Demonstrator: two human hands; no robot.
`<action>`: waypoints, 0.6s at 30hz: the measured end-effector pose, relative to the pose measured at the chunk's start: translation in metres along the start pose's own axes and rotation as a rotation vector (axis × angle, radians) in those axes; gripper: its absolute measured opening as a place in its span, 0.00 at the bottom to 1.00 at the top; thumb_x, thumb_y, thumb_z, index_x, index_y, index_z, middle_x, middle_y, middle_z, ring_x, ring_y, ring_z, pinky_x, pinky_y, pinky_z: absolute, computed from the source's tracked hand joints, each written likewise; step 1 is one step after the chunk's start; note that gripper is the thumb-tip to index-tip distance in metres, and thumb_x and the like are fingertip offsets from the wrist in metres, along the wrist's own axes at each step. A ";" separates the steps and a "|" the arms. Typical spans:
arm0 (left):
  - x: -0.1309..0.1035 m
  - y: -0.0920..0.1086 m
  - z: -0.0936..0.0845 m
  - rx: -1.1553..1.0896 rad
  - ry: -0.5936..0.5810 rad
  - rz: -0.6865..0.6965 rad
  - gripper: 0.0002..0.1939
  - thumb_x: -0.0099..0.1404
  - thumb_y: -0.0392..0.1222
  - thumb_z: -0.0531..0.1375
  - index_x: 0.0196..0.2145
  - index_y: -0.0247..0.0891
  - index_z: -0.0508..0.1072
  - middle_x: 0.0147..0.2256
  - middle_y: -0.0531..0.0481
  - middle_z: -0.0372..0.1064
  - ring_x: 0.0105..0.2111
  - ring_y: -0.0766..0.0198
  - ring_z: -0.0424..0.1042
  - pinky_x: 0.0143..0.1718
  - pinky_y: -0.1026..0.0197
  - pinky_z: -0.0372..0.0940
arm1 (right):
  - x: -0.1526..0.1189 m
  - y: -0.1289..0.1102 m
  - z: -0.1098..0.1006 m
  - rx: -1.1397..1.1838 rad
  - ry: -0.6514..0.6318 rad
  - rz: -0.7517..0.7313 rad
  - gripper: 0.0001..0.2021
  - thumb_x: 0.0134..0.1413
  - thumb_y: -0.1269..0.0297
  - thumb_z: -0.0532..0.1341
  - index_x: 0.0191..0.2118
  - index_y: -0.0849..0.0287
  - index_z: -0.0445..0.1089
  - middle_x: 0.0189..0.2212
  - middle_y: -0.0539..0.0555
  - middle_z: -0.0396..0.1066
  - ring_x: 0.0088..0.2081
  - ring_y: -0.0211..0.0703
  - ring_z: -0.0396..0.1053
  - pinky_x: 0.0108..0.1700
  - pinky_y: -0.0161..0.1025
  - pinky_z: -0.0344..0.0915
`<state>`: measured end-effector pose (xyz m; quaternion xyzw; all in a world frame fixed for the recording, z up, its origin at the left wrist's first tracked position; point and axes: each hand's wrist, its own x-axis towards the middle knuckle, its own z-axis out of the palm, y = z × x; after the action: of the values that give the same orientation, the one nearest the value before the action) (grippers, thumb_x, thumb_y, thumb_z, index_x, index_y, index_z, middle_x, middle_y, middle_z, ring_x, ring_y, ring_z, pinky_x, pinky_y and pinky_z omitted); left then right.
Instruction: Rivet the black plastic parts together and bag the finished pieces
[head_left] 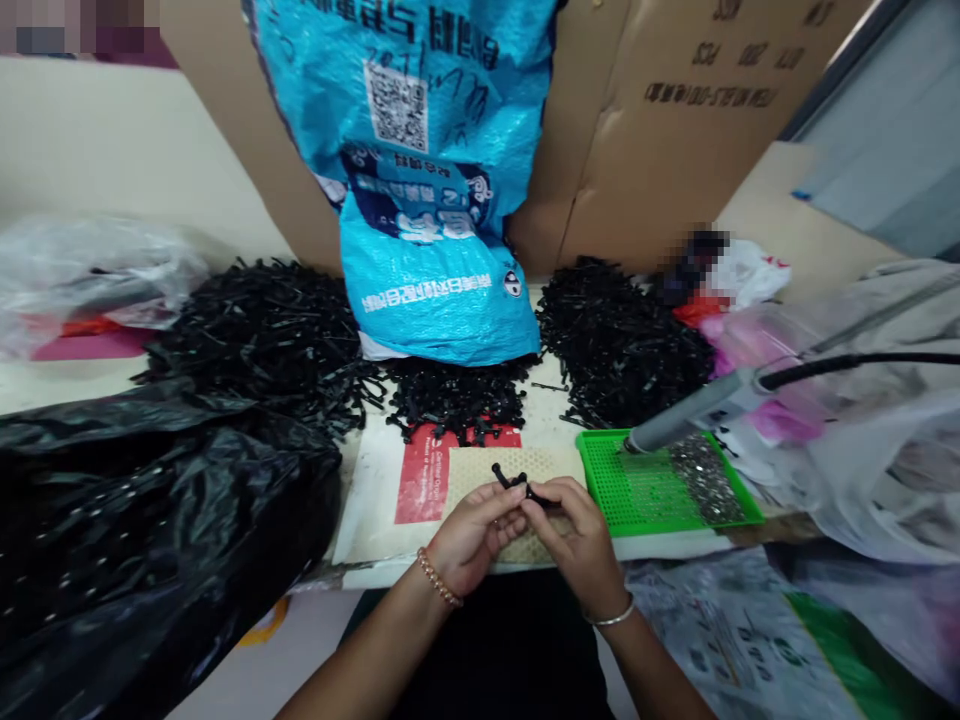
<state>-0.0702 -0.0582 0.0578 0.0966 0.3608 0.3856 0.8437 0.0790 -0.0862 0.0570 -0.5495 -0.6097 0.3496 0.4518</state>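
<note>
Over the front of the table, my left hand (476,535) and my right hand (577,535) meet fingertip to fingertip. My left thumb and fingers pinch a small black plastic part (502,477) with a knobbed end sticking out to the upper left. Between my right thumb and fingers is the other side of the black piece; whether it is one part or two joined, I cannot tell. Beneath the hands lies a cream honeycomb-patterned pad (480,467). A heap of similar black parts (457,395) lies just beyond it.
Larger heaps of black strip-like parts lie left (255,340) and right (622,340) of a blue woven bag (450,290). A green basket (600,440) holds small shiny metal pieces, with a grey corded screwdriver-like tool (690,408) over it. A black plastic bag (225,500) covers the left side.
</note>
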 end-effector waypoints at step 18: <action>0.017 -0.022 0.016 0.056 0.038 0.018 0.14 0.49 0.40 0.73 0.31 0.33 0.76 0.32 0.48 0.78 0.32 0.67 0.76 0.38 0.66 0.70 | -0.008 0.023 -0.017 0.231 0.105 0.095 0.08 0.55 0.57 0.64 0.37 0.54 0.73 0.38 0.54 0.65 0.41 0.43 0.67 0.42 0.39 0.67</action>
<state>-0.0391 -0.0593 0.0511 0.1160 0.3868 0.3845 0.8301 0.1033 -0.0921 0.0401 -0.5397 -0.5141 0.4091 0.5264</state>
